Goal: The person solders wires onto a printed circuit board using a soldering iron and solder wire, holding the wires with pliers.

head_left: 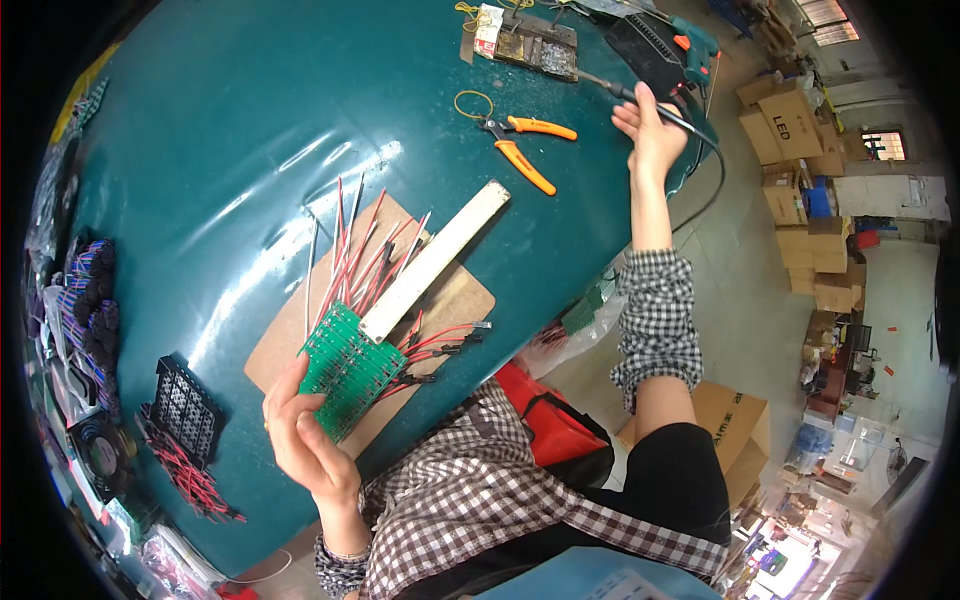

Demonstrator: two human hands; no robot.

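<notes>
My left hand (305, 430) holds the left edge of a green circuit board (350, 365), its fingers bent along that edge. Red, black and white wires (365, 255) run out from the board's far side, and more red and black ones from its right side. A long pale bar (435, 262) lies across the wires, its near end on the board. Underneath is a brown sheet of board (275, 350). Over the table's far right, my right hand (655, 135) is closed round a soldering iron (625, 93). The iron's tip is by a dark, worn block (538, 50) with a metallic patch.
Orange-handled cutters (520, 150) lie open on the green table (220, 130). A green electric tool (695, 50) is at the far right. The iron's black cable (722, 175) loops beyond the table edge. At left are a black grid tray (188, 410), red wires (190, 480) and wire bundles (92, 300).
</notes>
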